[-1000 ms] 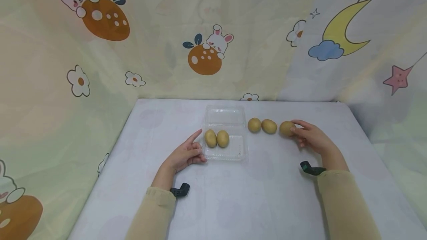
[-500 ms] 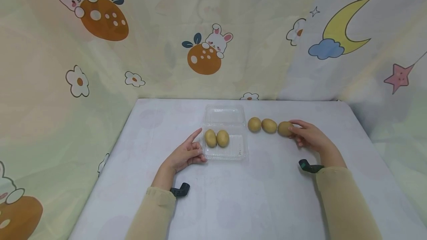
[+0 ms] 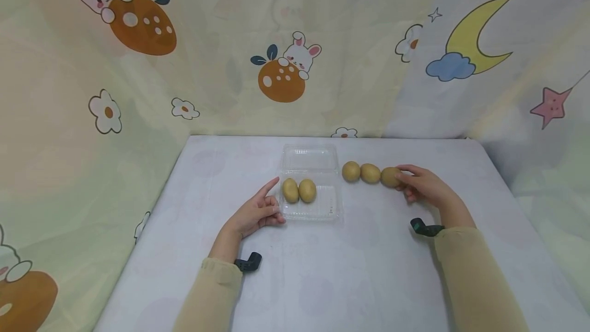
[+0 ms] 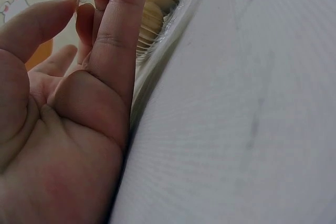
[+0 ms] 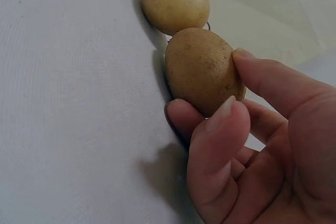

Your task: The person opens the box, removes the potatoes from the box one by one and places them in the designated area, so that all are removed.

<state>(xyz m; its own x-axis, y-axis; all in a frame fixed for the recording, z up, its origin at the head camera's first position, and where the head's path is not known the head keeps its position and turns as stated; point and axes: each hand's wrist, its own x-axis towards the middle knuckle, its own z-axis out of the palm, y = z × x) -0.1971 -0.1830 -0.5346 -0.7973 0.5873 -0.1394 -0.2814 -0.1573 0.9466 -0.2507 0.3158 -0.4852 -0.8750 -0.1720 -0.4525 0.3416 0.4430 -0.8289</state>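
Note:
An opened clear plastic clamshell box lies on the table, its lid folded back. Side by side in the left of its base sit two potatoes. My left hand pinches the box's near-left edge, index finger stretched along its left side; in the left wrist view the thumb meets the clear rim. To the right of the box, my right hand holds a potato between thumb and fingers, against the middle potato of a row. The row's leftmost potato is beside the lid.
A white cloth covers the table. Behind it hangs a fabric backdrop printed with rabbits, flowers and a moon. Each wrist carries a small black camera, one on the left wrist and one on the right wrist.
My right hand has slid its potato left along the table, closing the gap to the middle one. The left hand and the box stay in place.

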